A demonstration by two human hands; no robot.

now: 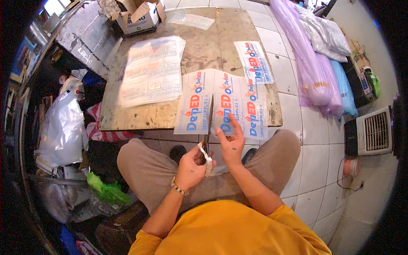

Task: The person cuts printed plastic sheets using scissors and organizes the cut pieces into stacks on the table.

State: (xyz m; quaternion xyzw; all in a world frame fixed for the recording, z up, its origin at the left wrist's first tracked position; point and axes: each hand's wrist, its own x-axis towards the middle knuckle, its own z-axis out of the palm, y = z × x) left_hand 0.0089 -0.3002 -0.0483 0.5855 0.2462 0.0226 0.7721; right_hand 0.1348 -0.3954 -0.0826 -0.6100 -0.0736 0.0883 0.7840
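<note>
My left hand (191, 171) is closed around the handles of a pair of scissors (208, 148), which are wrapped in white material. Their dark blades point away from me, at a slit in a translucent sheet (193, 87) printed in blue and red. The sheet lies over the near edge of a worn wooden table (208, 51). My right hand (232, 146) grips its near edge just right of the blades. Thumb and index finger show on top; the other fingers are partly hidden. A smaller printed piece (255, 63) lies at the table's right edge.
A stack of printed translucent sheets (151, 70) sits on the table's left. Behind it stands an opened cardboard box (142, 19), beside a clear piece (191, 21). Purple plastic rolls (312, 80) lie on the tiles at right, near a white fan unit (374, 134). Cluttered shelving (42, 174) borders the left.
</note>
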